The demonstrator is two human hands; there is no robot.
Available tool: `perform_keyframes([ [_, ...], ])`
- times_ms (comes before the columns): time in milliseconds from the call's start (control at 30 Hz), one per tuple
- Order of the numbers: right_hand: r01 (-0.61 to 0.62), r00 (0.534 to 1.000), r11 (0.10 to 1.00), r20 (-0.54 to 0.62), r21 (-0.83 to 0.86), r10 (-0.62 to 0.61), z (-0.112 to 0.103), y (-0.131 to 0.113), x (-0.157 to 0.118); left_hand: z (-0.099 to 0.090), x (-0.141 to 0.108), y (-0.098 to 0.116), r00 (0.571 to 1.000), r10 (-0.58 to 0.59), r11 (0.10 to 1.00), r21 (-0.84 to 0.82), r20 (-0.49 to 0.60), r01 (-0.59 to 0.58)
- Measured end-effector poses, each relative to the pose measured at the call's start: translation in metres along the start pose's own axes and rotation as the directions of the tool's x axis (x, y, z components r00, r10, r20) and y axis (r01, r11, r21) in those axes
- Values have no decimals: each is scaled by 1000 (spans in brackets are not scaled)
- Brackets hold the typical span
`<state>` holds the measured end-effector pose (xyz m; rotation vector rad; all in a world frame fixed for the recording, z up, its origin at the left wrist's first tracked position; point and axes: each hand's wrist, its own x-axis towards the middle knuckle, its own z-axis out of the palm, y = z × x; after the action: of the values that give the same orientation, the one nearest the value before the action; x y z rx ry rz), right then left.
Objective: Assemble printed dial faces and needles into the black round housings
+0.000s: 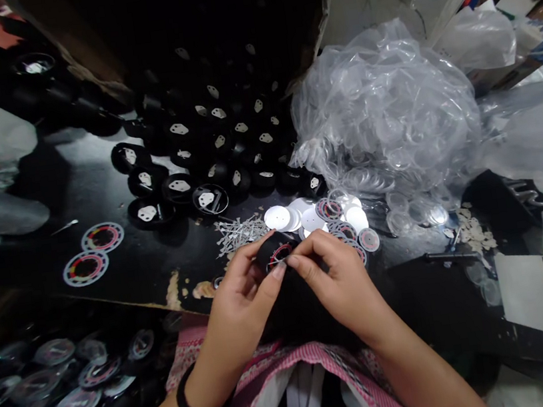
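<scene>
Close to the table's front edge, my left hand (244, 295) is wrapped round a small black gauge (274, 250) with a red-marked dial, tilted toward me. My right hand (333, 274) is closed in a pinch at the right side of that dial. A thin pale gauge needle (276, 263) lies across the dial face and meets the right fingertips, which partly hide it. Just beyond the hands are a heap of loose pale needles (241, 232), several white discs (277, 218) and some printed dials (329, 209).
Many black gauge housings (146, 212) fill the back of the table (124, 271). Two printed dials (85, 268) lie at left. Clear plastic bags (383, 100) and clear rings (369, 179) bulk up at right, near a black screwdriver-like tool (451, 257). Finished-looking gauges (78, 406) are piled at lower left.
</scene>
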<state>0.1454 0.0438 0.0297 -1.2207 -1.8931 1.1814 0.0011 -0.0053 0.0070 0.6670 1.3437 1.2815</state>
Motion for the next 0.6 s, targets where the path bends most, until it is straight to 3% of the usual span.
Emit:
perform_keyframes([
  [233,20,999,1000,-34,-5,-20,1,-11,-12,-5,-14,1,989,147,974,176,-29,-140],
  [400,18,1000,1000,7,-8,-17,1,-15,-19,-10,-20,0,977,208,933,307,-36,-187],
  [533,-54,999,999,2,7,54,8,-13,-16,-12,-21,-1,979,204,922,342,-27,-183],
  [600,-99,994,995,35,7,99,9,-12,-13,-18,-18,-5,990,138,949,291,-40,-120],
])
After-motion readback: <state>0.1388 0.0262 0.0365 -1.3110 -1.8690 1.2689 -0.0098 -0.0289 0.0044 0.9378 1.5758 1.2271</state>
